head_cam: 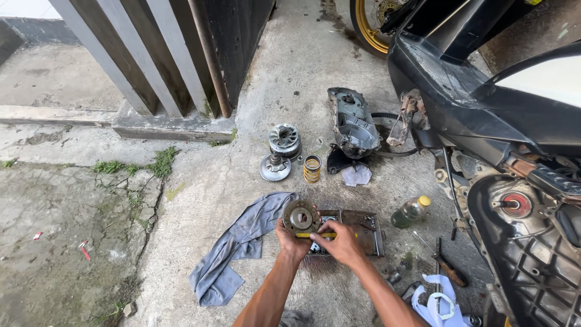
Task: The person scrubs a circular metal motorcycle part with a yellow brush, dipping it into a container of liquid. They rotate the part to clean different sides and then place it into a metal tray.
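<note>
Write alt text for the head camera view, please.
A left hand holds a round rusty metal disc while the right hand grips a yellow-handled tool, above a rusty metal tray on concrete ground, beside a dismantled black scooter.

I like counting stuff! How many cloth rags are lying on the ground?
2 for sure: a big grey rag beside the left hand, and a white rag near the scooter. A small pale scrap might be another.

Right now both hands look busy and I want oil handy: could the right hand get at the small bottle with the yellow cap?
Probably yes: the bottle lies beside the right hand, bare concrete between, though that hand holds a yellow-handled tool.
</note>
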